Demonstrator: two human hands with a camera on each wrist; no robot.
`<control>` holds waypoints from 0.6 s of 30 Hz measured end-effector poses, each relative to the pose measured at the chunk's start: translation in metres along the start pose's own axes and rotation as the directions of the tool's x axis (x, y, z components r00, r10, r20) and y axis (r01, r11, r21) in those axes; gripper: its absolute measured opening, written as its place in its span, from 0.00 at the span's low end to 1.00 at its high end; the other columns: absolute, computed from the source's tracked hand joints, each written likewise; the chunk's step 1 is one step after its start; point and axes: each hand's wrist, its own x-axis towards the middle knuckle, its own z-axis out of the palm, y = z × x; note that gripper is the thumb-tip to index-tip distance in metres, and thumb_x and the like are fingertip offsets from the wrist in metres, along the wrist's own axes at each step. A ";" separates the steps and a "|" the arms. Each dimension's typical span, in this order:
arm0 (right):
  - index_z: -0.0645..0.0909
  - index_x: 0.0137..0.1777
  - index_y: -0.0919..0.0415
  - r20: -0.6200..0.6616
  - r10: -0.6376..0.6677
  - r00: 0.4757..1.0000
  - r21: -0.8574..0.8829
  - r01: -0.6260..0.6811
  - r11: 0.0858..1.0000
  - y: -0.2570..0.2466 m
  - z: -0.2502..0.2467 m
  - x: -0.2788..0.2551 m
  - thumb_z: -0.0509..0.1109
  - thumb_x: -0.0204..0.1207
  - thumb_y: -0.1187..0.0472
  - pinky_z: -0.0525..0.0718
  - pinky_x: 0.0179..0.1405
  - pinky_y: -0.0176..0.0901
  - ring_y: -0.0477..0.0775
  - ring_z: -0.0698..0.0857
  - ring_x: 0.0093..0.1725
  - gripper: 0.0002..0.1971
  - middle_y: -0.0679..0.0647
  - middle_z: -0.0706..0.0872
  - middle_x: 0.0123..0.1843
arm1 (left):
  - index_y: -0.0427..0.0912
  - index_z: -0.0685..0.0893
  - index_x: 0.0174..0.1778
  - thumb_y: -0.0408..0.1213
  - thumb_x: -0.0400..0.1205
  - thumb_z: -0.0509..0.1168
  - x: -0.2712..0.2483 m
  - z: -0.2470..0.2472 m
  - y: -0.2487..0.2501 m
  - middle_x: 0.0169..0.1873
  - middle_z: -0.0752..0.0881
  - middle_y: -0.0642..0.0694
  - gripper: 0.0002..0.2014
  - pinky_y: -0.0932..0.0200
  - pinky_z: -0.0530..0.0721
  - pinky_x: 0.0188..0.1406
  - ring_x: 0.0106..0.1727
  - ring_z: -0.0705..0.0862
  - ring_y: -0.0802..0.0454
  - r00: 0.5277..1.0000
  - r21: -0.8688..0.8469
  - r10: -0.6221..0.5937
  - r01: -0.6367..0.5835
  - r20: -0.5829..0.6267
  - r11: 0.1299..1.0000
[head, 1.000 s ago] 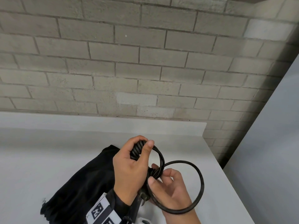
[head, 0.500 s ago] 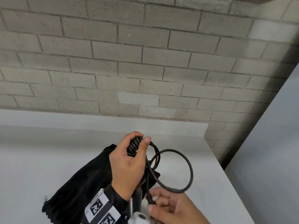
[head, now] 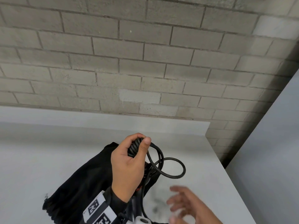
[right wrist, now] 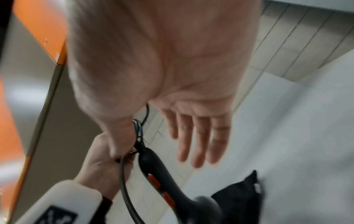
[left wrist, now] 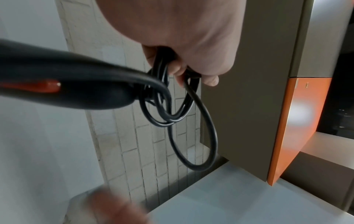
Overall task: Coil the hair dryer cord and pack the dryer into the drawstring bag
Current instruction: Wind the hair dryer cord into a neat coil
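Gripped in mid-air at lower centre of the head view: thin black rubber hair dryer cord [head: 134,148], mostly wound into tight turns. One wide loop sags loose to the right; no plug in sight. Bunched inside the left hand [head: 127,165], with fingers and thumb curled round the turns. Dangling just below that fist: black plastic hair dryer [left wrist: 76,91] with orange-red switches along its handle. Seemingly carried by the cord alone, as neither wrist view shows a finger on the handle.

Hovering blurred at lower right of the head view: right hand [head: 186,206], fingers straight and spread, holding nothing, apart from the loose loop.

Lying beneath at lower left: soft black fabric drawstring bag [head: 77,188], slumped on the pale grey desk [head: 48,151]. Mouth not discernible. Behind, across the top of the frame: grey brick wall [head: 145,62].

Likely trouble from here:
- Could spring apart at any easing of the left grip, since only that hand keeps the springy turns in place.
- May let the slack loop catch on the handle or cross the other turns, leaving a tangle rather than a tidy coil.
- Could strain the joint between cord and handle, if the dryer's weight does hang on it.
- May snag on the limp fabric at packing time, with the bag apparently flat and only one free hand to open it.
- Could drop the dryer onto the desk if the bundle slides through the fingers.
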 end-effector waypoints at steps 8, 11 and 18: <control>0.69 0.67 0.28 -0.441 -0.452 0.775 -0.045 0.485 0.874 -0.066 0.037 0.026 0.55 0.72 0.25 0.81 0.61 0.40 0.46 0.82 0.67 0.24 0.37 0.81 0.70 | 0.52 0.89 0.44 0.59 0.74 0.71 -0.003 0.000 -0.001 0.25 0.82 0.57 0.15 0.56 0.76 0.32 0.25 0.77 0.58 1.000 -0.015 -0.010 0.010 0.026 1.000; 0.71 0.68 0.39 -0.515 -0.487 0.706 0.039 0.587 0.809 -0.076 0.038 0.035 0.59 0.76 0.31 0.84 0.61 0.47 0.53 0.84 0.66 0.24 0.45 0.82 0.70 | 0.52 0.89 0.44 0.62 0.74 0.70 -0.004 -0.004 0.001 0.23 0.80 0.58 0.16 0.63 0.73 0.28 0.23 0.75 0.63 0.996 -0.038 0.005 -0.001 0.094 0.999; 0.74 0.69 0.46 -0.565 -0.422 0.709 0.206 0.616 0.760 -0.090 0.028 0.047 0.67 0.71 0.30 0.88 0.52 0.45 0.58 0.86 0.63 0.31 0.46 0.82 0.68 | 0.48 0.89 0.43 0.63 0.74 0.71 -0.005 -0.005 0.004 0.22 0.79 0.59 0.19 0.75 0.71 0.24 0.20 0.74 0.64 0.974 -0.114 0.028 -0.002 0.226 0.994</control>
